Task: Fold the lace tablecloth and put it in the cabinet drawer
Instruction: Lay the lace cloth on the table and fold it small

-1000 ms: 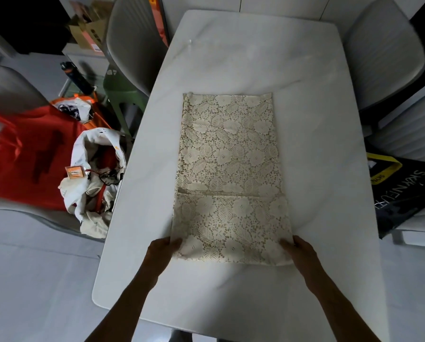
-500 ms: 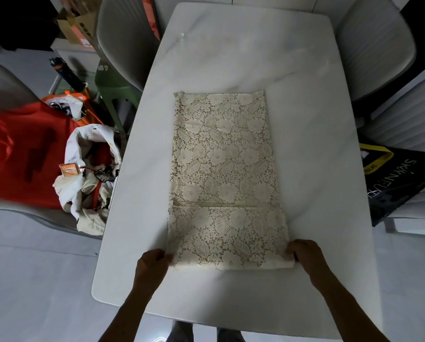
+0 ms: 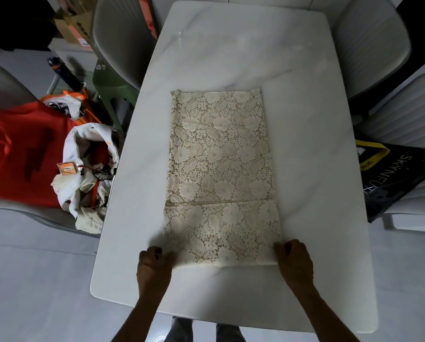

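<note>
1. The lace tablecloth (image 3: 220,178) lies flat in the centre of the frame on the white desk (image 3: 317,169) as a long narrow strip, already folded, with a cross seam showing in its lower third; its far edge points to the top of the frame.
2. The left hand (image 3: 154,267) now has its fingers curled round the lower left corner of the cloth, and the right hand (image 3: 295,261) pinches the lower right corner; a second ago both lay flatter on those corners, fingers more stretched out.
3. The lower left corner looks blurred and slightly gathered, so I judge it is just starting to lift; the rest of the strip has not moved.
4. That points to the next fold: the near edge carried up towards the far edge to halve the length.
5. The fold is not finished; the cabinet drawer is not in view, so stowing is well off.
6. Grey chairs (image 3: 122,33) stand around the desk; red fabric (image 3: 21,154) fills the left of the frame.
</note>
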A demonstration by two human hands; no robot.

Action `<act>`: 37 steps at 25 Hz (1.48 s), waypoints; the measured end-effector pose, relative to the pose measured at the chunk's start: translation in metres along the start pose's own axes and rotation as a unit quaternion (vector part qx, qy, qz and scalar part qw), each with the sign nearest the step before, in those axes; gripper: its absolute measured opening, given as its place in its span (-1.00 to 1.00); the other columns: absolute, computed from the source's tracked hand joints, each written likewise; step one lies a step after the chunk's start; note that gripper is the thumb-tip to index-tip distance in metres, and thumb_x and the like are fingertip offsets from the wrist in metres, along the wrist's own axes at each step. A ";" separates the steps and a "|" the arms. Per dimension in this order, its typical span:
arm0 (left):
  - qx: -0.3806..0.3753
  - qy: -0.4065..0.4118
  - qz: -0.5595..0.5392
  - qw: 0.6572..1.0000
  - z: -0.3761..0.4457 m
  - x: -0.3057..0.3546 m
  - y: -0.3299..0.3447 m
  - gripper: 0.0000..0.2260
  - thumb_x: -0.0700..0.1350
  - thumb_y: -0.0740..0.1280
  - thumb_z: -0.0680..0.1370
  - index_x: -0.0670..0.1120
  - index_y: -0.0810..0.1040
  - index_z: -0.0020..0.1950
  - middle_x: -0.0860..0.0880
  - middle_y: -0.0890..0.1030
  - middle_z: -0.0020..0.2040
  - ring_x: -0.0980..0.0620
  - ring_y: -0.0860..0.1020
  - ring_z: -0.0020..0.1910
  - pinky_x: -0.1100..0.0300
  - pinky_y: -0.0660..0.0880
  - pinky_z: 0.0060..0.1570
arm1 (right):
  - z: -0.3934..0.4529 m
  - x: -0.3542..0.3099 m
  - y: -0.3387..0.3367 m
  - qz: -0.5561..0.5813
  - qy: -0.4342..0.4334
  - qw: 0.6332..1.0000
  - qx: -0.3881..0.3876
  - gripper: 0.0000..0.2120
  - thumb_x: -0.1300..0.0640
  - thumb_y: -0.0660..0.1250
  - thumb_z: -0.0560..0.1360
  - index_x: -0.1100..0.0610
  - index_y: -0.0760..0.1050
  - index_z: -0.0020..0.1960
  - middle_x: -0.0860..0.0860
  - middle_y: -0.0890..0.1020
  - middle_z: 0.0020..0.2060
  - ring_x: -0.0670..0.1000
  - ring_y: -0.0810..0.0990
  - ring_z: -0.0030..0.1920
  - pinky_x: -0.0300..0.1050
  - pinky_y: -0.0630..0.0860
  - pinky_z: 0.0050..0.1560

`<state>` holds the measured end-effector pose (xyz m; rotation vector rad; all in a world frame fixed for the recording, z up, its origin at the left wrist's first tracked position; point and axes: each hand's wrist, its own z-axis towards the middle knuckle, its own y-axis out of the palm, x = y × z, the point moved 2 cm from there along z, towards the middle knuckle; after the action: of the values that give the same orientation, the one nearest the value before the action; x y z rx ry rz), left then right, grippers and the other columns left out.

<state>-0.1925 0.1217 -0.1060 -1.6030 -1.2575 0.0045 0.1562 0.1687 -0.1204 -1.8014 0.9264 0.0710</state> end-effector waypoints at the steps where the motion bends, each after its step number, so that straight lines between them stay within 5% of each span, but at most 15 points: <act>1: -0.010 -0.009 -0.025 1.000 0.000 0.003 0.002 -0.79 -0.11 0.46 0.46 -0.03 0.43 -0.25 -0.04 0.45 -0.21 -0.12 0.44 -0.26 0.11 0.36 -0.23 | 0.000 0.000 0.001 0.023 0.006 1.000 -0.001 -0.75 0.04 0.30 0.57 0.23 0.44 -0.11 0.14 0.52 -0.17 0.14 0.53 -0.17 -0.07 0.45 -0.15; 3: -0.022 -0.027 -0.059 0.998 0.005 0.007 0.005 -0.75 -0.13 0.46 0.44 -0.06 0.40 -0.30 -0.06 0.47 -0.26 -0.12 0.44 -0.30 0.10 0.38 -0.28 | 0.002 0.002 -0.003 0.053 0.003 0.999 -0.003 -0.78 0.08 0.32 0.56 0.24 0.43 -0.12 0.14 0.53 -0.21 0.14 0.53 -0.20 -0.08 0.44 -0.19; 10: -0.054 -0.079 -0.096 0.991 0.008 0.005 0.000 -0.69 -0.25 0.50 0.39 -0.02 0.47 0.01 -0.03 0.59 -0.23 -0.05 0.55 -0.25 0.18 0.43 -0.28 | 0.014 0.023 -0.020 0.144 0.046 0.987 -0.061 -0.83 0.21 0.40 0.50 0.12 0.39 -0.03 0.01 0.53 -0.22 -0.01 0.52 -0.23 -0.18 0.38 -0.32; 12: -0.066 -0.076 -0.077 0.992 0.008 0.003 0.000 -0.80 -0.22 0.50 0.40 -0.05 0.49 -0.17 0.01 0.53 -0.33 -0.02 0.48 -0.33 0.19 0.38 -0.30 | 0.013 0.019 -0.017 0.138 0.041 0.986 -0.080 -0.82 0.18 0.40 0.50 0.10 0.39 -0.01 0.00 0.53 -0.21 -0.04 0.51 -0.21 -0.18 0.36 -0.32; 15: -0.072 -0.068 -0.105 0.990 0.008 0.002 -0.001 -0.68 -0.17 0.46 0.45 -0.14 0.37 -0.40 -0.07 0.41 -0.45 -0.03 0.35 -0.42 0.15 0.32 -0.37 | 0.008 0.019 -0.017 0.168 0.032 0.981 -0.091 -0.84 0.22 0.38 0.49 0.08 0.39 -0.05 0.05 0.53 -0.20 0.02 0.51 -0.20 -0.13 0.42 -0.31; 19: -0.077 -0.086 -0.194 0.974 -0.004 0.003 -0.013 -0.86 -0.25 0.42 0.47 -0.17 0.46 -0.09 -0.16 0.57 -0.30 -0.06 0.44 -0.42 0.12 0.44 -0.39 | -0.003 0.022 -0.024 0.283 0.086 0.945 -0.141 -0.78 0.34 0.33 0.51 0.06 0.43 0.04 0.10 0.58 -0.10 0.14 0.53 -0.23 -0.11 0.45 -0.44; 22: -0.116 -0.059 -0.250 0.959 -0.008 0.004 -0.027 -0.66 -0.38 0.31 0.52 0.01 0.44 0.16 -0.16 0.49 -0.37 -0.01 0.34 -0.44 0.22 0.33 -0.48 | -0.008 0.010 -0.034 0.322 0.095 0.918 -0.209 -0.81 0.43 0.27 0.48 0.18 0.54 -0.06 0.24 0.52 -0.28 0.12 0.39 -0.38 -0.09 0.32 -0.42; 27: -0.230 -0.045 -0.284 0.930 0.003 0.017 -0.073 -0.55 -0.42 0.24 0.46 0.00 0.67 0.17 -0.25 0.62 -0.27 -0.14 0.56 -0.20 0.12 0.46 -0.19 | -0.008 0.004 -0.068 0.364 0.086 0.881 -0.291 -0.73 0.36 0.23 0.42 0.28 0.69 -0.03 0.28 0.68 -0.03 0.37 0.61 -0.09 0.10 0.53 -0.17; 30: -0.255 -0.009 -0.302 0.919 0.019 0.043 -0.093 -0.52 -0.39 0.22 0.44 0.02 0.65 0.20 -0.20 0.52 -0.44 -0.06 0.47 -0.46 0.22 0.41 -0.45 | 0.004 -0.011 -0.084 0.399 0.033 0.850 -0.342 -0.68 0.33 0.23 0.36 0.26 0.68 0.02 0.19 0.70 0.02 0.21 0.68 -0.08 -0.03 0.59 -0.28; 34: -0.267 -0.075 -0.333 0.901 0.061 0.093 -0.092 -0.68 -0.20 0.13 0.44 -0.13 0.69 -0.23 -0.14 0.63 -0.30 0.03 0.46 -0.47 0.22 0.29 -0.45 | 0.049 -0.057 -0.085 0.374 0.004 0.885 -0.276 -0.91 0.25 0.38 0.38 0.17 0.68 -0.19 0.16 0.61 -0.37 0.09 0.53 -0.43 -0.07 0.42 -0.43; 37: -0.268 -0.075 -0.255 0.926 0.104 0.124 -0.079 -0.93 -0.13 0.23 0.29 -0.12 0.41 -0.30 -0.09 0.38 -0.40 0.04 0.28 -0.47 0.18 0.11 -0.42 | 0.091 -0.084 -0.071 0.345 0.000 0.924 -0.167 -0.91 0.15 0.48 0.40 0.06 0.64 -0.28 -0.01 0.54 -0.45 0.02 0.44 -0.41 -0.07 0.36 -0.36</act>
<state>-0.2504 0.2739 -0.0288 -1.6913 -1.8813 -0.6003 0.1745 0.3003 -0.0670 -1.6841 1.5874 0.7109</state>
